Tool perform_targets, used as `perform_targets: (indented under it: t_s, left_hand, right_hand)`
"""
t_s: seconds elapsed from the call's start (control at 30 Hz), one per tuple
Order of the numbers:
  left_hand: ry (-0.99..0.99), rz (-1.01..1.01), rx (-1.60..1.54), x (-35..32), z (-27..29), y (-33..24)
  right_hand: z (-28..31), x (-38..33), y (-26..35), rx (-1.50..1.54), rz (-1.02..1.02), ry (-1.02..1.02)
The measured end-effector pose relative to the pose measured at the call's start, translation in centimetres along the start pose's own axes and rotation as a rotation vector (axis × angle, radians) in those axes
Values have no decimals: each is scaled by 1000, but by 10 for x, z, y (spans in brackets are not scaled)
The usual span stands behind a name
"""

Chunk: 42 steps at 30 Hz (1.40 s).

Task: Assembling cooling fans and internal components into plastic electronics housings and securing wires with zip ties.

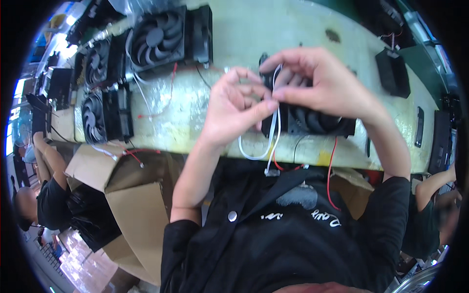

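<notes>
A white cable is pinched between the fingertips of my left hand and my right hand, which meet just above the table. Its lower part hangs in a loop toward the table's front edge, with a small white connector at the end. Under my right hand lies a black fan unit, partly hidden by my hands. From it, a red wire and a thin black wire run over the near edge.
Several more black fan units with loose wires stand at the left on the table. A black block-shaped part lies at the right. Open cardboard boxes sit below the front edge. Other people are at both sides.
</notes>
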State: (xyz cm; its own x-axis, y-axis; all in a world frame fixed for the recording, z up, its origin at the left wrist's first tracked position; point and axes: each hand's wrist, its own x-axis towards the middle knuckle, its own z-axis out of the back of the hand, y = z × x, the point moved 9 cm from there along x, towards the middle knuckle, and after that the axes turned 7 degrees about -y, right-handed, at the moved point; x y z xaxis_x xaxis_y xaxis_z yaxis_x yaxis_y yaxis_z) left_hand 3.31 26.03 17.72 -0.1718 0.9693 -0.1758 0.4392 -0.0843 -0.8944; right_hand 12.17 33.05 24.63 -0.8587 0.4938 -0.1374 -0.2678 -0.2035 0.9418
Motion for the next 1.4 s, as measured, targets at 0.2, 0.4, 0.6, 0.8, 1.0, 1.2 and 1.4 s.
perform_targets:
  t_s: [0.2,0.4,0.6,0.8,1.0,1.2,1.4]
  left_hand:
    - [43,-57,98,-11,-2,6]
    - [37,-239,106,-21,-5,-2]
    - [0,-459,118,-30,-11,-1]
    - [-64,-786,479,-42,-15,-23]
    - [-43,-852,520,-38,-10,-19]
    - [-66,-868,527,-39,-7,-21]
    - [-26,-798,528,-31,-12,-19]
  right_hand:
    - [-3,-23,14,-116,-23,-148]
    - [-10,-43,11,-62,37,-372]
    - [-18,-61,-9,5,-24,-461]
    - [-32,-76,-11,130,4,-420]
    - [-33,-86,-3,-195,154,-486]
    - [-38,-82,21,-548,466,-653]
    - [-36,-89,20,-465,683,-710]
